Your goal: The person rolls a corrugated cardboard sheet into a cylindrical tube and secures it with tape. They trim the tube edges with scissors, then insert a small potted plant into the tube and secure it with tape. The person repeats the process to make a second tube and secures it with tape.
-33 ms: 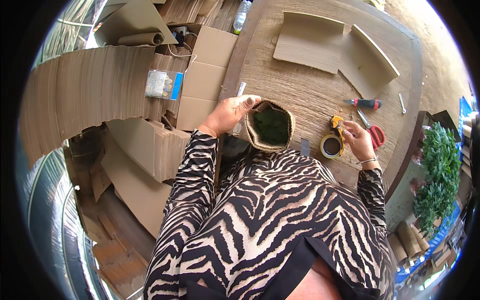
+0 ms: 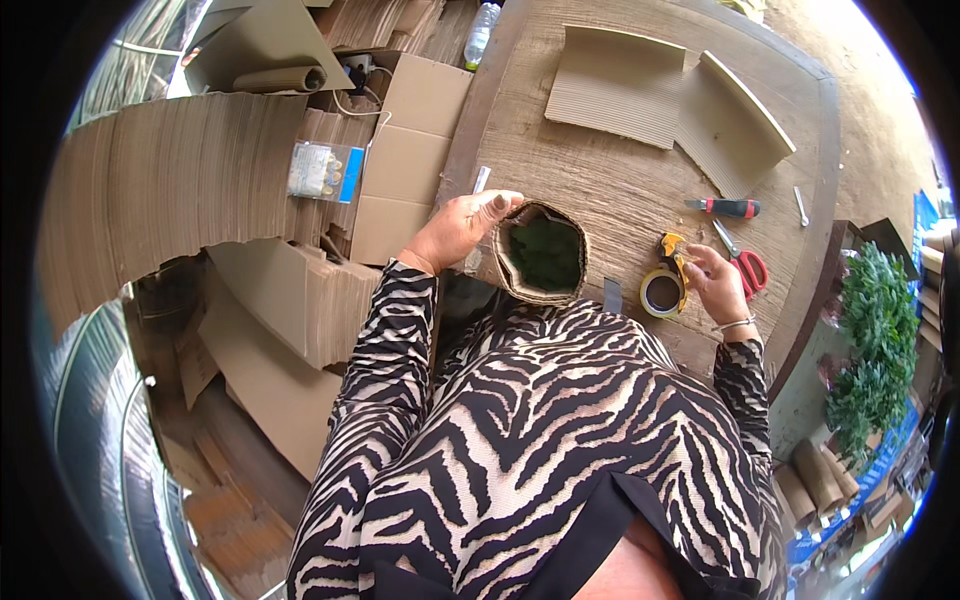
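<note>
At the table's near edge stands a rolled corrugated cardboard tube (image 2: pixel 500 262), its open end facing up and dark green stuff (image 2: pixel 545 252) showing inside. My left hand (image 2: pixel 462 232) grips the tube's left side, thumb along the rim. To the right, my right hand (image 2: pixel 718 285) has its fingers closed on a yellow tape dispenser (image 2: pixel 672 243) that carries a roll of tape (image 2: pixel 646 295). Red-handled scissors (image 2: pixel 752 274) lie right beside that hand. A short dark strip (image 2: pixel 612 295) sticks out at the table edge between tube and dispenser.
On the wooden table (image 2: pixel 600 180) lie two curved corrugated sheets (image 2: pixel 615 88), a black-and-red-handled tool (image 2: pixel 735 208) and a small metal tool (image 2: pixel 801 206). Stacked cardboard (image 2: pixel 180 190) crowds the left, with a plastic packet (image 2: pixel 325 172). A bottle (image 2: pixel 481 35) stands far off; leafy greenery (image 2: pixel 875 330) is at right.
</note>
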The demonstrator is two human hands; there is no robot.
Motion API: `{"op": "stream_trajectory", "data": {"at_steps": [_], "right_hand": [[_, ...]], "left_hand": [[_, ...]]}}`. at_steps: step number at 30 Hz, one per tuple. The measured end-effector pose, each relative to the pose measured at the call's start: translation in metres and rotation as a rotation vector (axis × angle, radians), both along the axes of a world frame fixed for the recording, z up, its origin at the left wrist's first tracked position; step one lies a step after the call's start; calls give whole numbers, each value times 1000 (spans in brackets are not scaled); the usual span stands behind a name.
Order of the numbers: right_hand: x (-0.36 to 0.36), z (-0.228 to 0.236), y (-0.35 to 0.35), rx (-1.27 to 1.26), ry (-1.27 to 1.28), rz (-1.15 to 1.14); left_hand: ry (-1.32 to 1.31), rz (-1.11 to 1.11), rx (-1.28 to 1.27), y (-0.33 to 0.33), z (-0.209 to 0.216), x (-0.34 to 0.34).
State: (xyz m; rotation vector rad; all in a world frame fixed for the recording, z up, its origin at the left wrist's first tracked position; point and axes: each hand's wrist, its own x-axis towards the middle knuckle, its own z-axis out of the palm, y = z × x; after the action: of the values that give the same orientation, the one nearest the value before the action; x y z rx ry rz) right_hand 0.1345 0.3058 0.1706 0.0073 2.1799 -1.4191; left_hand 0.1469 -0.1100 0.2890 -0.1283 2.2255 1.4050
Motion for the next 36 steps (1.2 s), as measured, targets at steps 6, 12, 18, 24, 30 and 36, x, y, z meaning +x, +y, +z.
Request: {"op": "stream_trajectory", "data": {"at_steps": [6,12,18,24,30,36], "right_hand": [[46,27,-17,151,-34,-68],[98,63,-57,412,-66,24],[135,92,-94,507,-143,-9],[148,113,-118,617,-97,19],[161,131,-132,649,-218,-93],[152,135,-117,610,42,-237]], "left_hand": [[-157,199,284,-52,-54,-6],[-197,527,33,-124,-215,19],[-1,436,-530,-112,-267,-13],[79,274,-788,-118,-313,-39],[13,171,-689,-134,-328,-51],[125,430,271,-109,-247,-64]]}}
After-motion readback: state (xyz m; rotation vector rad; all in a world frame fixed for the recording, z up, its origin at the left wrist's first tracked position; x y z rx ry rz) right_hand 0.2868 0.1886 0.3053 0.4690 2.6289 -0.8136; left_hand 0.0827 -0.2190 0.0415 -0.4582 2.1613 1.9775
